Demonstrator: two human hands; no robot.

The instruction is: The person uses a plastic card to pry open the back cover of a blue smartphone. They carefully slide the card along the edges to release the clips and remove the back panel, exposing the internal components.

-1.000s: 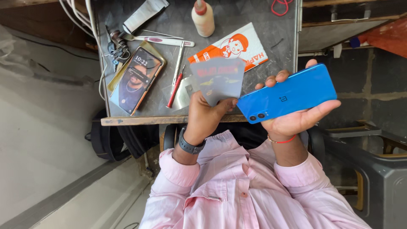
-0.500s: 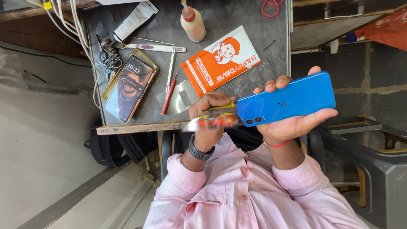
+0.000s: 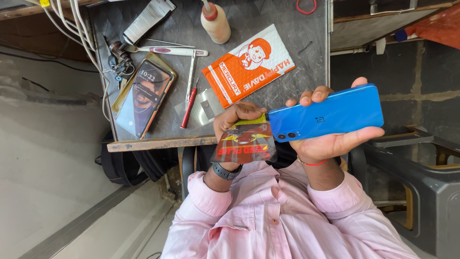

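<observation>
My right hand (image 3: 335, 144) holds a blue phone (image 3: 330, 115) back side up, its cameras toward my left, just off the front edge of the grey worktable (image 3: 297, 62). My left hand (image 3: 235, 117), with a dark watch on the wrist, grips a small clear packet with red and yellow print (image 3: 245, 144) right beside the phone's camera end. The packet hangs over the table's wooden edge, above my pink shirt.
On the table lie a second phone with its screen lit in a gold case (image 3: 143, 96), an orange packet (image 3: 249, 64), a red-handled tool (image 3: 189, 103), tweezers (image 3: 191, 72), a toothbrush (image 3: 167, 49), a bottle (image 3: 215, 21) and white cables (image 3: 76, 24). A grey plastic chair (image 3: 421, 192) stands at right.
My left hand has come down from above the table and turned the sheet over: its grey side showed before, its red printed side shows now. The blue phone has shifted slightly.
</observation>
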